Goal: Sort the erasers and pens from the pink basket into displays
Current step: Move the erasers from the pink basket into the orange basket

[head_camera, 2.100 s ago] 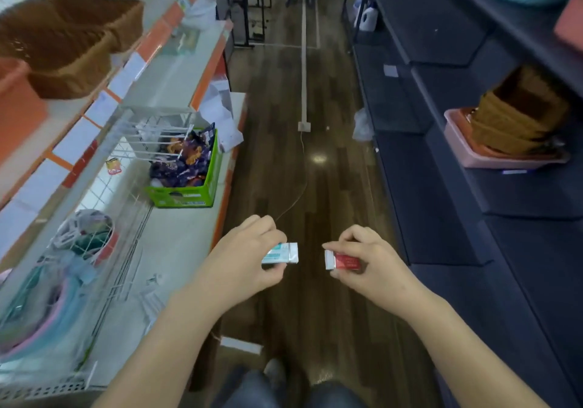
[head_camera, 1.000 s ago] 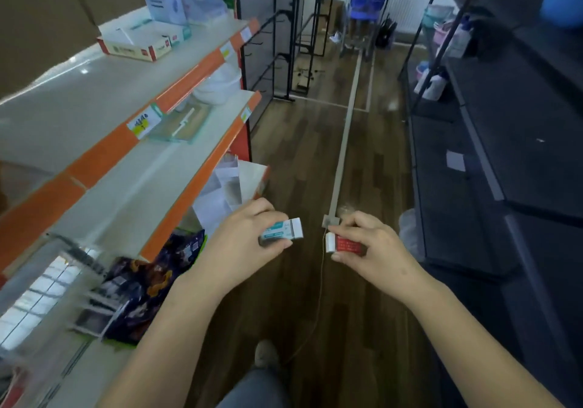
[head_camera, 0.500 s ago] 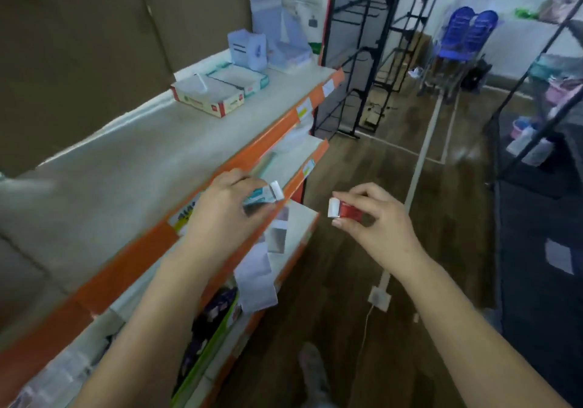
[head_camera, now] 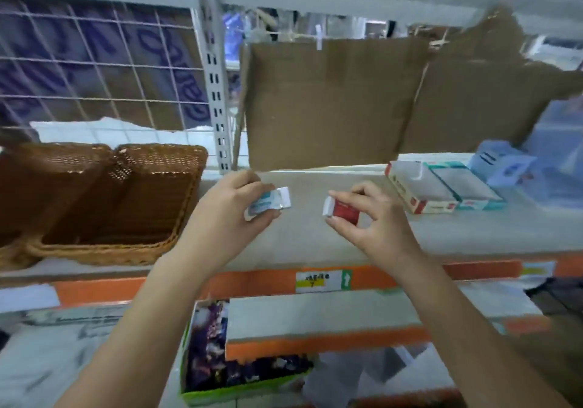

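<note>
**Operator:** Hand status?
**Technician:** Left hand (head_camera: 227,215) pinches the teal eraser (head_camera: 268,204); right hand (head_camera: 372,218) pinches the red eraser (head_camera: 342,210). Both hover above the shelf (head_camera: 303,240).
**Operator:** Change?
**Technician:** View has swung from the aisle to the shelf. Red display box (head_camera: 419,189) and teal display box (head_camera: 467,188) sit at 2 o'clock of the hands, contents possibly erasers; blur prevents confirmation. Placement is likely next

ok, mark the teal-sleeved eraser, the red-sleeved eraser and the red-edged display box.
teal-sleeved eraser (head_camera: 269,203): head view, on its teal sleeve.
red-sleeved eraser (head_camera: 345,212): head view, on its red sleeve.
red-edged display box (head_camera: 419,187): head view, on its pale top.
</note>
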